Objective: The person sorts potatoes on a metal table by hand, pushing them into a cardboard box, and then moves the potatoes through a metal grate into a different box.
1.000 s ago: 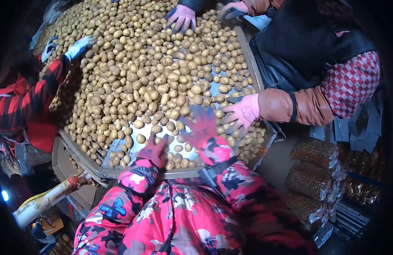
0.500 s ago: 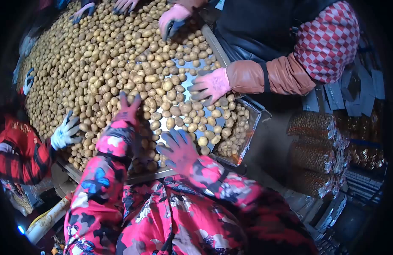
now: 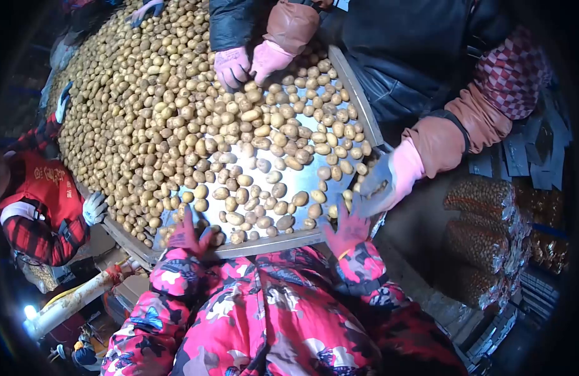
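Many potatoes [image 3: 145,113] cover a metal sorting table [image 3: 270,243], its shiny surface showing between them near the front. My left hand [image 3: 190,235], in a red and grey glove, is at the table's front edge with its fingers apart, touching potatoes beside it. At the front right corner, my right hand [image 3: 347,230], gloved alike, has spread fingers close to a few potatoes. A co-worker's gloved hand [image 3: 396,178] reaches down just beyond my right hand.
Two pink-gloved hands [image 3: 248,64] meet over the far side. A co-worker in a red vest [image 3: 45,188] stands at the left, a white glove [image 3: 94,208] by the rim. Filled net sacks [image 3: 480,232] are stacked at the right. A pale pipe [image 3: 76,307] lies lower left.
My right hand has moved right to the corner, and my left hand has drawn back to the front edge. More bare metal shows. The co-worker's hand has moved right and nearer.
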Action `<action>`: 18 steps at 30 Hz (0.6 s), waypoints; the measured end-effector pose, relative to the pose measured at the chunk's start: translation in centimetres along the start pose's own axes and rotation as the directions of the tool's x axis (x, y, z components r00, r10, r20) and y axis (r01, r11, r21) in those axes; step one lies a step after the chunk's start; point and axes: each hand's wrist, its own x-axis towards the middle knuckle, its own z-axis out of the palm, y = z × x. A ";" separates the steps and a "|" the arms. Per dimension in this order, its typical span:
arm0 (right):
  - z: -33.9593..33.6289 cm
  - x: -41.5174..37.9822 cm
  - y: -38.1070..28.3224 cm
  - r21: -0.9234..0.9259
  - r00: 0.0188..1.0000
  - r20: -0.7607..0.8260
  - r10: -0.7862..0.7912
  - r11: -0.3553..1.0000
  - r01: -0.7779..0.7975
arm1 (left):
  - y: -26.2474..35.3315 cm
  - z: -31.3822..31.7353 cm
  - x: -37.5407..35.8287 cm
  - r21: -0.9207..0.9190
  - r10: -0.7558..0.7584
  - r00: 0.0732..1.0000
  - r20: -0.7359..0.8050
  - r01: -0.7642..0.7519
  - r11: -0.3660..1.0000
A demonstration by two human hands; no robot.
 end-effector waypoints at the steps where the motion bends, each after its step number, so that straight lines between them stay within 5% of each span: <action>1: -0.7 -0.2 -0.3 0.046 0.998 0.051 -0.043 0.998 0.041 | -0.5 0.3 0.2 0.034 -0.016 0.995 0.095 0.013 0.999; 5: 1.0 -0.8 -5.1 0.251 0.863 -0.028 -0.505 0.832 0.495 | 3.7 0.9 1.6 -0.155 0.141 0.906 0.399 -0.085 0.984; 9: 2.1 -0.5 -7.7 0.327 0.776 0.101 -0.623 0.757 0.565 | 9.1 2.7 4.2 -0.343 0.337 0.834 0.437 -0.192 0.920; 12: 2.4 -1.3 -6.9 0.379 0.755 0.144 -0.639 0.741 0.554 | 10.5 4.9 5.5 -0.358 0.386 0.866 0.317 -0.268 0.894; 14: 1.5 -2.3 -6.0 0.479 0.723 0.286 -0.629 0.747 0.461 | 9.5 6.5 4.5 -0.244 0.454 0.890 0.051 -0.429 0.869; 15: 1.8 -2.8 -5.5 0.429 0.756 0.109 -0.645 0.717 0.550 | 9.6 6.1 4.3 -0.270 0.496 0.868 -0.024 -0.484 0.832; 18: 0.6 -3.5 -4.4 0.456 0.772 0.321 -0.548 0.804 0.381 | 10.1 4.2 3.6 -0.298 0.444 0.896 -0.026 -0.431 0.852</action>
